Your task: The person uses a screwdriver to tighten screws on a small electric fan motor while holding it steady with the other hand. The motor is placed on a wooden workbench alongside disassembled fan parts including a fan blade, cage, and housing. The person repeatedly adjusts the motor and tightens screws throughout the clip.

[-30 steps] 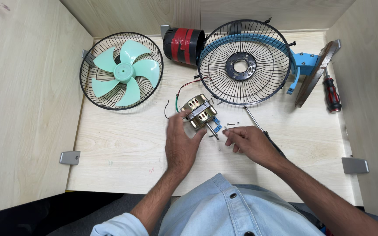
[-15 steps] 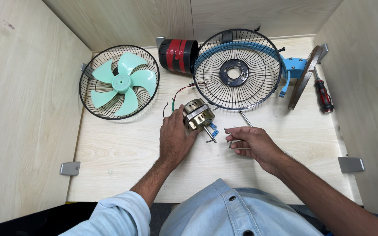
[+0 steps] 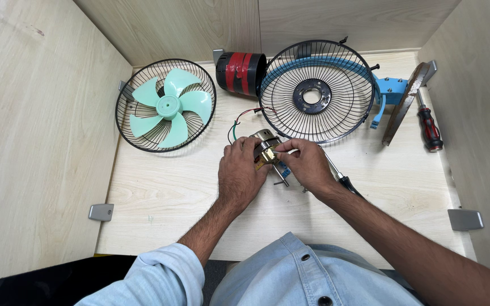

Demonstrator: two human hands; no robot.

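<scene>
A small metal fan motor [image 3: 266, 148] with a shaft and red, green and black wires sits at the middle of the wooden table [image 3: 160, 192]. My left hand [image 3: 238, 173] grips it from the left. My right hand [image 3: 306, 163] pinches the motor's right side with thumb and fingertips; whether it holds a small part between them I cannot tell. A black-handled screwdriver [image 3: 342, 178] lies on the table under my right hand.
A wire guard holding a mint green fan blade [image 3: 168, 105] lies at the back left. A second wire guard [image 3: 316, 90] lies at the back middle beside a red-and-black cylinder [image 3: 240, 72]. A blue bracket [image 3: 389, 93] and a red-handled screwdriver [image 3: 429, 127] lie at the right.
My right hand has moved left from the table beside the screwdriver onto the motor. My left hand has kept its hold on the motor.
</scene>
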